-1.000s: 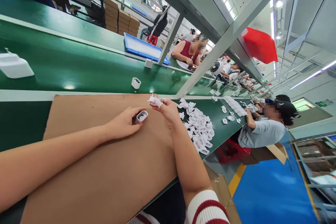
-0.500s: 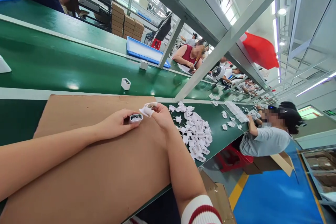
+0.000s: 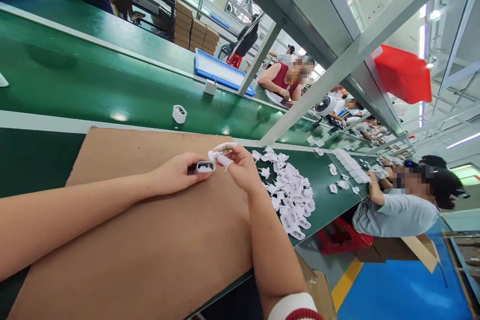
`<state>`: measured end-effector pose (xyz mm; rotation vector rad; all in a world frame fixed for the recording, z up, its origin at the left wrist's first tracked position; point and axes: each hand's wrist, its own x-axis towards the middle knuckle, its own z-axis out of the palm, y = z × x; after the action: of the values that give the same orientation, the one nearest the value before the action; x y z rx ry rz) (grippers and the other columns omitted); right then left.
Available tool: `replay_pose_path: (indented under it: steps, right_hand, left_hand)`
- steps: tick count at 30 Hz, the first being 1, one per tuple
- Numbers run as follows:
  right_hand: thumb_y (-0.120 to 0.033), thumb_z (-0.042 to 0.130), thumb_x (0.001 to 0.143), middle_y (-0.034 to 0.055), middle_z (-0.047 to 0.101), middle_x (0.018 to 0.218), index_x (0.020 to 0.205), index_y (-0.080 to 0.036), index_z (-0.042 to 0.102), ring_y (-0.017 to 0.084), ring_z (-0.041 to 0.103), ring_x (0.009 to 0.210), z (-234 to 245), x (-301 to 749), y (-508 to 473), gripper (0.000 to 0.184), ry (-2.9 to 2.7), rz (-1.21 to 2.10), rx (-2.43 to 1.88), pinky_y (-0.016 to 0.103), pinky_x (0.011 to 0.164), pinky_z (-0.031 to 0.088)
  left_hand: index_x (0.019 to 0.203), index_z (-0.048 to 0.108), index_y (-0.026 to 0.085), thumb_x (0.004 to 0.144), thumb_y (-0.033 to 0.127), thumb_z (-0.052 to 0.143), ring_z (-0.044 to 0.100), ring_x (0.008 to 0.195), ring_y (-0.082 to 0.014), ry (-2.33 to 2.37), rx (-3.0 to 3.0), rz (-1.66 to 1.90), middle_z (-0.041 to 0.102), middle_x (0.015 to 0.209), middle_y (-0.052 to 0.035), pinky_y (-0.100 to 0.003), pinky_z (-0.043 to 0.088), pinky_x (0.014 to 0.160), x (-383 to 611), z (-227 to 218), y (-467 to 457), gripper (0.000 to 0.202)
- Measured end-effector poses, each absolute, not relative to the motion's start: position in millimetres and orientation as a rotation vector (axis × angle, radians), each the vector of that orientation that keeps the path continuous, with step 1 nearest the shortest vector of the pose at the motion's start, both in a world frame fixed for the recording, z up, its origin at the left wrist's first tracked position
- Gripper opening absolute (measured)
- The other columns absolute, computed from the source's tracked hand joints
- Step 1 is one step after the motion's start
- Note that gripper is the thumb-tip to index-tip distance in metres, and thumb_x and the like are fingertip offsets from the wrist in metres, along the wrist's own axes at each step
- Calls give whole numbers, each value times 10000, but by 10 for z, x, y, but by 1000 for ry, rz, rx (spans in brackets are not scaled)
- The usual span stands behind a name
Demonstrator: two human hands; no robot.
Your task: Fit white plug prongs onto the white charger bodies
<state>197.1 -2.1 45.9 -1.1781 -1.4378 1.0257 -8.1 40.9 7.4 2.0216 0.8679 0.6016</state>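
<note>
My left hand (image 3: 186, 172) is closed around a white charger housing (image 3: 206, 167), its open end turned to the right with dark and metallic parts inside. Close by, my right hand (image 3: 240, 164) pinches a small white plastic piece (image 3: 214, 155) just above the mouth of the housing. White covers sit on some fingertips of the right hand. Whether the piece touches the housing, I cannot tell. Both hands are over a brown cardboard sheet (image 3: 157, 240). Right of my right hand lies a heap of white plastic plug pieces (image 3: 294, 195).
On the green conveyor belt (image 3: 93, 80) stand an open white housing (image 3: 179, 114) and a white block (image 3: 210, 87). A blue tray (image 3: 221, 71) lies beyond. A slanted metal post (image 3: 318, 85) rises behind the heap. A co-worker (image 3: 397, 210) sits at the right beside white parts.
The small white piece in my right hand has come closer to the housing's open end. My left hand still holds the housing. The whole view has shifted somewhat.
</note>
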Motion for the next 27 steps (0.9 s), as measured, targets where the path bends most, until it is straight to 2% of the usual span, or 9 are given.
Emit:
replay_pose_path:
  steps: [3, 7, 8, 12, 16, 19, 23, 27]
  right_hand:
    - [-340, 777, 740, 19, 699, 922, 934, -225, 676, 162, 640, 823, 477, 1934, -19, 247, -1401, 972, -1199, 310, 807, 566]
    - [-294, 690, 845, 51, 663, 1134, 1203, -235, 661, 140, 608, 864, 527, 1964, -65, 365, -1571, 640, -1259, 289, 842, 553]
    - [-285, 682, 863, 54, 660, 1154, 1218, -234, 659, 143, 614, 888, 543, 1986, -83, 360, -1618, 596, -1254, 292, 861, 550]
    - [-160, 620, 892, 34, 703, 1034, 1070, -224, 712, 181, 639, 974, 592, 2043, -148, 211, -1896, 556, -1200, 318, 899, 533]
    - [-1, 524, 827, 50, 682, 995, 1093, -212, 705, 223, 594, 1036, 597, 1981, -167, 385, -2148, 412, -1263, 351, 920, 504]
    - [15, 519, 802, 59, 659, 978, 1050, -200, 699, 234, 567, 1023, 581, 1909, -150, 374, -2234, 326, -1326, 351, 903, 484]
    - [4, 510, 781, 46, 612, 884, 872, -194, 687, 214, 553, 911, 562, 1853, -109, 281, -2254, 251, -1389, 306, 780, 452]
    - [12, 518, 711, 15, 560, 756, 781, -186, 698, 179, 532, 770, 560, 1810, -72, 277, -2205, 235, -1464, 273, 660, 391]
  left_hand:
    - [1219, 698, 239, 801, 626, 646, 659, 1043, -276, 905, 2002, 580, 722, 1162, -51, -348, 533, 892, -67, 87, 405, 572]
    - [1159, 717, 213, 792, 639, 641, 658, 1015, -278, 923, 2027, 584, 725, 1127, -66, -354, 526, 877, -45, 95, 407, 568]
    - [1148, 720, 210, 797, 643, 636, 658, 1003, -274, 923, 2027, 590, 727, 1114, -64, -351, 523, 870, -42, 93, 407, 563]
    - [1146, 712, 222, 828, 636, 646, 651, 930, -243, 878, 2020, 593, 727, 1049, -38, -312, 506, 792, -42, 87, 407, 527]
    - [1006, 706, 201, 863, 591, 650, 636, 860, -220, 811, 2063, 612, 713, 947, -25, -292, 478, 732, -47, 101, 410, 418]
    - [993, 701, 194, 866, 573, 648, 644, 909, -233, 773, 2060, 643, 718, 979, -29, -302, 492, 781, -47, 107, 416, 403]
    - [954, 701, 182, 851, 584, 652, 645, 897, -247, 806, 2046, 617, 718, 951, -41, -319, 499, 777, -44, 92, 421, 418]
    - [1008, 705, 197, 868, 576, 639, 655, 910, -251, 794, 2010, 588, 731, 977, -31, -316, 508, 794, -40, 79, 422, 409]
